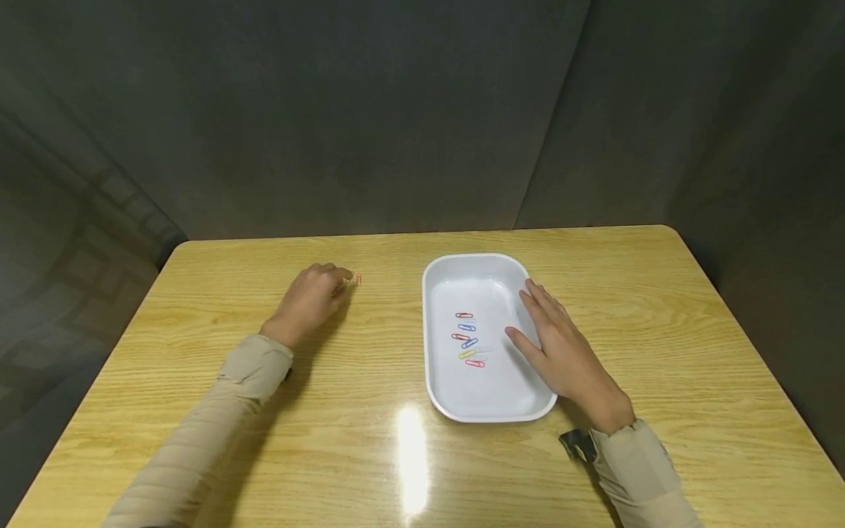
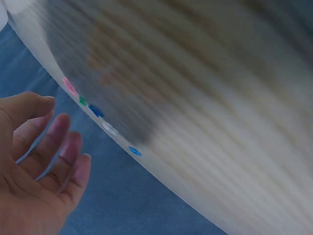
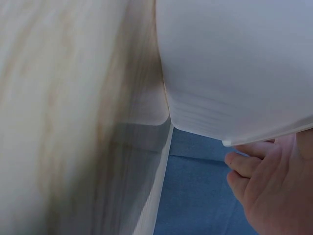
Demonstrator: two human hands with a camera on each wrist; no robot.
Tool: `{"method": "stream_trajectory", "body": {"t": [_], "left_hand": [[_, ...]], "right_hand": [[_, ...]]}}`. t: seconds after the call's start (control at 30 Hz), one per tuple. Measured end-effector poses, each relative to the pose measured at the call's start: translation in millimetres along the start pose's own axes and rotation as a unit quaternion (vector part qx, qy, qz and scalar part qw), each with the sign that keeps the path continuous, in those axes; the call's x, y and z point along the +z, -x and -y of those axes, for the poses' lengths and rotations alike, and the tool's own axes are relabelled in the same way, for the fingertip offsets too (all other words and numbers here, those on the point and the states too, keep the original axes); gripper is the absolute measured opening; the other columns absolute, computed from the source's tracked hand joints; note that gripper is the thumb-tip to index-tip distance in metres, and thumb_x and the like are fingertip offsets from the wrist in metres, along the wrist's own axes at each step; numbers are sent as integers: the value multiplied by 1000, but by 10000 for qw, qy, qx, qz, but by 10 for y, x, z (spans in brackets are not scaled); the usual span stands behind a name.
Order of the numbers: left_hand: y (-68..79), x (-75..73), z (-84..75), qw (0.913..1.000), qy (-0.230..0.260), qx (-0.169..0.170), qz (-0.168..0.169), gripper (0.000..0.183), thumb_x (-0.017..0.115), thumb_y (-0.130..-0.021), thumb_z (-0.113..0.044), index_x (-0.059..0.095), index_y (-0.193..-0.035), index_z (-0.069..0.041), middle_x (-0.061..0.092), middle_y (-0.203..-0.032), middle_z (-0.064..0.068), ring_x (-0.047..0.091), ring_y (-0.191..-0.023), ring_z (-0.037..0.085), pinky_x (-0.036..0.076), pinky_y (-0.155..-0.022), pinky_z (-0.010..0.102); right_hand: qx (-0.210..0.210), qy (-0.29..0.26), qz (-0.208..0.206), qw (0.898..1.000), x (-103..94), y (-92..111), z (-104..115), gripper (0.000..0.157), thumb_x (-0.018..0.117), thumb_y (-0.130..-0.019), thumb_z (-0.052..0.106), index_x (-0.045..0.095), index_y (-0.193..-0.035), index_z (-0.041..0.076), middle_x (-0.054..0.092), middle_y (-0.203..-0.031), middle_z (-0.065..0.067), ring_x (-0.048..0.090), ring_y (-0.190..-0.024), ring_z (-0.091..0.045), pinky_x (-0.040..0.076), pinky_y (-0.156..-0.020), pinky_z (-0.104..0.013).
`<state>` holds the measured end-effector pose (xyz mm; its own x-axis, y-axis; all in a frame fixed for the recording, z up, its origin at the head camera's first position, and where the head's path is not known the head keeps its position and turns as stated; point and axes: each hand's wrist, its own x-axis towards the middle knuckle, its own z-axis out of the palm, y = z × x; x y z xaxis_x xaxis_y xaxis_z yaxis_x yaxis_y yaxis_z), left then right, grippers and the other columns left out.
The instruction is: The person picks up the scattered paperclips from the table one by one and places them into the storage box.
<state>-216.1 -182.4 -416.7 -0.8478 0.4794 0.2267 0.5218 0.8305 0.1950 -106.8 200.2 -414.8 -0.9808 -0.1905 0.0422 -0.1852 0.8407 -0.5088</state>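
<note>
In the head view my left hand (image 1: 315,297) reaches over the table's far left part, fingertips beside a small red paper clip (image 1: 359,279). The left wrist view shows that hand's thumb and fingers apart, near a row of paper clips on the table: a pink clip (image 2: 69,85), a green clip (image 2: 82,101), a blue clip (image 2: 96,111), a white clip (image 2: 110,128) and another blue clip (image 2: 135,151). My right hand (image 1: 561,352) lies along the right rim of a white tray (image 1: 439,400), its fingers extended and its thumb over the inside.
Inside the tray several paper clips lie in a loose column, among them a yellow clip (image 1: 467,354) and a pink clip (image 1: 475,363). The wooden table (image 1: 356,455) meets dark partitions (image 1: 343,117) at its far side.
</note>
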Motion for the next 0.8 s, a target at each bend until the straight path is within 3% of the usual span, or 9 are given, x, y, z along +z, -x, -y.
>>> {"method": "stream_trajectory", "body": {"t": [0.27,0.47,0.8], "left_hand": [[-2,-17,88,9984,-144,-323,437,23,71,-90,-5,71,-112,2,72,-100,20,67,-91,36,56,-78,47],[2,-9,157,9969,-339,-461,546,8,68,-91,-6,74,-95,-4,72,-91,17,66,-84,34,55,-73,47],[-15,12,175,9955,-414,-524,669,11,65,-94,-7,75,-90,-6,72,-90,14,67,-82,31,55,-72,44]], "right_hand": [[-4,-30,23,10000,11,-3,-2,74,50,-102,44,27,-154,-3,14,-166,-15,14,-152,-40,18,-120,-60],[-6,-18,31,10000,10,0,-5,74,50,-102,44,27,-154,-2,13,-167,-15,14,-153,-40,18,-120,-60],[24,2,26,10000,-2,2,-3,74,50,-102,45,26,-155,-2,14,-166,-16,14,-152,-41,19,-120,-61]]}}
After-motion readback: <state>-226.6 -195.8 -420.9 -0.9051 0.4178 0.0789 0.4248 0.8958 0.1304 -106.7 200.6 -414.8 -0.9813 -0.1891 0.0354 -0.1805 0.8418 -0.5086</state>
